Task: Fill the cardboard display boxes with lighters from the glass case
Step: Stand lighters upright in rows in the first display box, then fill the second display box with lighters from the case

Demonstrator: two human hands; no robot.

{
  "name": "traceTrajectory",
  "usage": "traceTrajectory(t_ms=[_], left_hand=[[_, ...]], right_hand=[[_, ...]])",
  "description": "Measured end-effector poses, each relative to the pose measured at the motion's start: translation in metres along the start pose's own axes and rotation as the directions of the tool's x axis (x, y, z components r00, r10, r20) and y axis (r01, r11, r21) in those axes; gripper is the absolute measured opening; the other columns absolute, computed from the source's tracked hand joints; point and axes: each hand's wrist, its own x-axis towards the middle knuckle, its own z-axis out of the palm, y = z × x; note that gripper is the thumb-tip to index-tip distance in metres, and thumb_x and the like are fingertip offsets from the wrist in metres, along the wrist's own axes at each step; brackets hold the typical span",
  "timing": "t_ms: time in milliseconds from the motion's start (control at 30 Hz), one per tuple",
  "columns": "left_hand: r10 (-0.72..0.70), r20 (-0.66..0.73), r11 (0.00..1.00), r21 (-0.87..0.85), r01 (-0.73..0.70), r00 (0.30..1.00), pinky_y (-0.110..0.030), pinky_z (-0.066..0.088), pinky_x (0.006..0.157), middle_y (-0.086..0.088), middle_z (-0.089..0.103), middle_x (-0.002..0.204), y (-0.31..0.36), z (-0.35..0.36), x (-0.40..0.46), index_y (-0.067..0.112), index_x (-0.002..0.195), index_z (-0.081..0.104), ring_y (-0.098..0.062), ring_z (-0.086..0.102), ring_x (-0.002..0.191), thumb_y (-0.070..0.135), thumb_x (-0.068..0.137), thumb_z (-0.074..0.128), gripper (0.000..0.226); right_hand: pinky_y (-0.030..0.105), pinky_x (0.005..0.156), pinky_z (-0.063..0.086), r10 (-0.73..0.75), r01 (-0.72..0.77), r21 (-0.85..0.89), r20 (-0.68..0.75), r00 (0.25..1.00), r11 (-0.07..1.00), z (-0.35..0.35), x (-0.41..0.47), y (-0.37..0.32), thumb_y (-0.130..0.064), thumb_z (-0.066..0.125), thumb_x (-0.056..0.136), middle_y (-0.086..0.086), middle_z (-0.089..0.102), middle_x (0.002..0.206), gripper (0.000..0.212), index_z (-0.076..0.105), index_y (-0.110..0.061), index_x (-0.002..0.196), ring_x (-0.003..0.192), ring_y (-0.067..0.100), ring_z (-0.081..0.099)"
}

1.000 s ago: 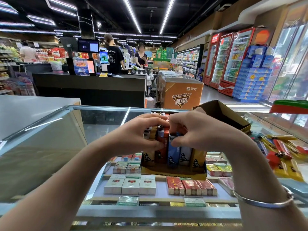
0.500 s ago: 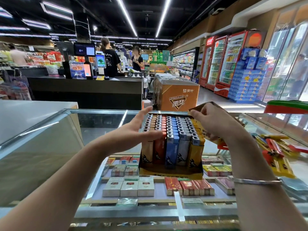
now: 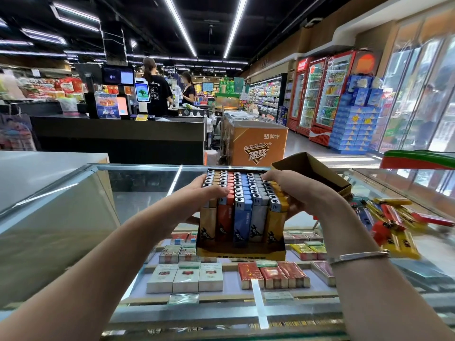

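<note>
Lighters (image 3: 240,205) stand in packed rows in the display box (image 3: 240,252) on the glass counter (image 3: 73,212). Left hand (image 3: 204,195) and right hand (image 3: 298,193) press flat, fingers straight, against its sides. This box looks full; loose lighters (image 3: 394,217) remain at right.

Glass case (image 3: 147,185) top carries full lighter display box (image 3: 240,252), empty cardboard box (image 3: 317,173), loose lighters (image 3: 394,217).
</note>
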Motion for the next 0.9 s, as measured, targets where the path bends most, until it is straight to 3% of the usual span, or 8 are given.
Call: traceTrajectory(t_ms=[67,133,233,433,567,700,767,900], left_hand=[[-0.009,-0.071,1.0,0.011,0.01,0.997,-0.025,0.051,0.056,-0.002,0.068,0.092,0.003,-0.005,0.001,0.027,0.109,0.048,-0.013,0.067,0.072,0.034,0.084,0.058,0.028],[-0.026,-0.145,0.999,0.028,0.03,0.989,-0.026,0.049,0.056,-0.004,0.067,0.086,0.004,-0.014,-0.001,0.025,0.098,0.05,-0.016,0.066,0.07,0.029,0.088,0.053,0.012],[-0.067,-0.218,0.997,0.008,0.071,0.974,-0.033,0.05,0.071,-0.011,0.065,0.093,0.001,-0.031,-0.01,0.019,0.099,0.05,-0.025,0.064,0.086,0.029,0.088,0.052,0.016],[-0.112,-0.36,0.993,-0.078,0.089,0.926,-0.038,0.05,0.08,-0.014,0.065,0.097,-0.018,-0.069,-0.032,0.015,0.101,0.053,-0.028,0.063,0.091,0.035,0.084,0.056,0.027],[-0.194,-0.393,0.939,-0.341,0.054,0.899,-0.035,0.053,0.065,-0.013,0.068,0.092,-0.027,-0.092,-0.043,0.008,0.105,0.055,-0.025,0.067,0.081,0.026,0.075,0.061,0.035],[-0.27,-0.472,0.875,-0.485,0.009,0.839,-0.045,0.051,0.085,-0.014,0.068,0.1,-0.033,-0.102,-0.051,0.01,0.105,0.057,-0.03,0.065,0.094,0.026,0.071,0.06,0.038],[-0.268,-0.519,0.884,-0.467,-0.007,0.812,-0.044,0.052,0.083,-0.014,0.069,0.096,-0.036,-0.103,-0.052,0.012,0.101,0.059,-0.029,0.065,0.092,0.029,0.072,0.059,0.034],[-0.251,-0.606,0.887,-0.456,-0.071,0.754,-0.034,0.052,0.062,-0.012,0.07,0.088,-0.038,-0.101,-0.051,0.015,0.097,0.06,-0.026,0.067,0.083,0.03,0.079,0.054,0.025]], right_hand=[[0.029,0.05,0.054,-0.024,0.024,0.035,0.012,1.0,0.999,0.009,0.002,-0.003,-0.043,0.046,0.09,0.016,0.063,0.101,0.036,0.055,-0.015,0.111,0.062,0.024,0.067],[0.029,0.052,0.054,-0.034,0.032,0.098,0.024,0.999,0.995,0.021,0.004,-0.006,-0.042,0.047,0.09,0.016,0.06,0.104,0.039,0.052,-0.014,0.116,0.063,0.025,0.067],[0.032,0.061,0.058,-0.081,0.068,0.192,0.062,0.995,0.979,0.04,0.002,-0.009,-0.037,0.048,0.091,0.015,0.059,0.102,0.033,0.054,-0.011,0.11,0.073,0.026,0.066],[0.038,0.083,0.054,-0.187,0.113,0.375,0.167,0.968,0.92,0.082,-0.003,-0.021,-0.024,0.04,0.095,0.012,0.061,0.106,0.023,0.06,-0.015,0.09,0.09,0.029,0.063],[0.034,0.082,0.055,-0.201,0.056,0.516,0.229,0.952,0.855,0.109,-0.002,-0.032,-0.013,0.035,0.096,0.012,0.057,0.107,0.023,0.057,-0.01,0.099,0.094,0.028,0.06],[0.035,0.087,0.053,-0.198,-0.04,0.621,0.31,0.93,0.783,0.127,0.005,-0.041,-0.005,0.032,0.091,0.018,0.056,0.118,0.036,0.055,-0.002,0.118,0.103,0.03,0.057],[0.036,0.09,0.05,-0.204,-0.062,0.648,0.326,0.923,0.759,0.134,0.007,-0.043,-0.005,0.031,0.09,0.018,0.057,0.115,0.041,0.051,0.001,0.125,0.103,0.03,0.056],[0.035,0.089,0.051,-0.226,-0.066,0.675,0.336,0.914,0.735,0.142,0.01,-0.042,-0.005,0.03,0.09,0.019,0.057,0.118,0.04,0.051,0.002,0.123,0.103,0.029,0.056]])
